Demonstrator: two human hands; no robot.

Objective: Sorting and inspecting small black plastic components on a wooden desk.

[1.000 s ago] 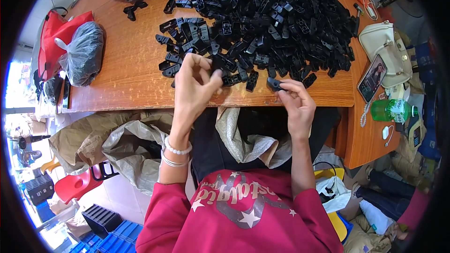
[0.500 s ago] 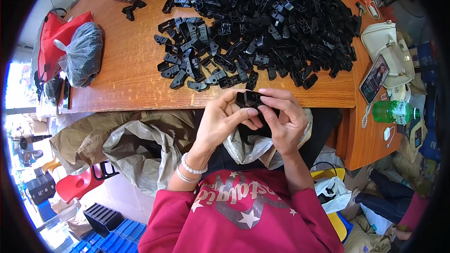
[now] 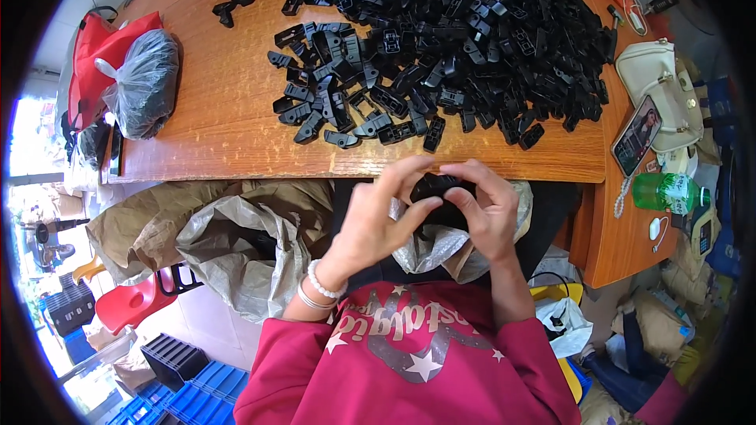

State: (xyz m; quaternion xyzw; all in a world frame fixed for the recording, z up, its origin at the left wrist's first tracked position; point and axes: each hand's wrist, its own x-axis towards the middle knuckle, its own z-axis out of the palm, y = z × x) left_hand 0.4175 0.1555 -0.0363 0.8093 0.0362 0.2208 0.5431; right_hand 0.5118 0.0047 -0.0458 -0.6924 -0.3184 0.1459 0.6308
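Black plastic part (image 3: 435, 187) is pinched between left hand (image 3: 383, 216) and right hand (image 3: 487, 211), now pulled closer than before; the pile of black parts (image 3: 441, 47) lies beyond them.

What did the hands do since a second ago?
Both hands pulled back from the pile of black plastic parts on the wooden table toward the body. The left hand and right hand now press together around a black part above the open sack. A second ago they were apart at the pile's edge. The pile, grey bag and green bottle stayed put.
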